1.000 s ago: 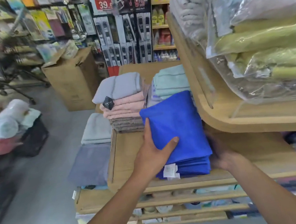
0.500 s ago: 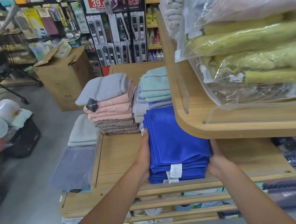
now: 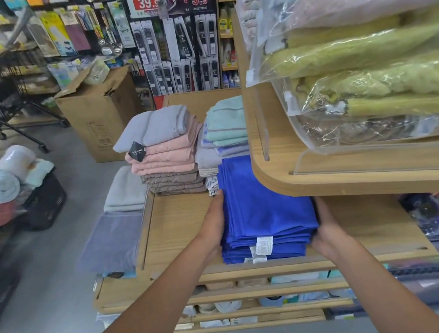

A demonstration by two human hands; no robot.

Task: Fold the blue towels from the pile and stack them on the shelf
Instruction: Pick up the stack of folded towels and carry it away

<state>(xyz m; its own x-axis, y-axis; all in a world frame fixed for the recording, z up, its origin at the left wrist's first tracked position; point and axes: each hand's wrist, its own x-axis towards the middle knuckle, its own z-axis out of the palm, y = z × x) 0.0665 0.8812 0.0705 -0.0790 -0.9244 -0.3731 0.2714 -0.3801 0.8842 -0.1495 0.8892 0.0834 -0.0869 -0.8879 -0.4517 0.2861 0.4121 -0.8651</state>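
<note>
The left hand [image 3: 215, 225] lies flat, fingers straight, against the left side of the blue towel stack [image 3: 261, 208] on the wooden shelf [image 3: 176, 229]. The right hand [image 3: 326, 226] meets its right side, fingers hidden, grip unclear. The stack's long axis points away from the person, centred between both.

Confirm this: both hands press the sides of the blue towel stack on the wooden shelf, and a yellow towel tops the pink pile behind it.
Wrong on one point: the head view shows a grey towel, not yellow, topping the pink pile. Left hand and right hand do press the sides of the blue towel stack on the wooden shelf.
</note>
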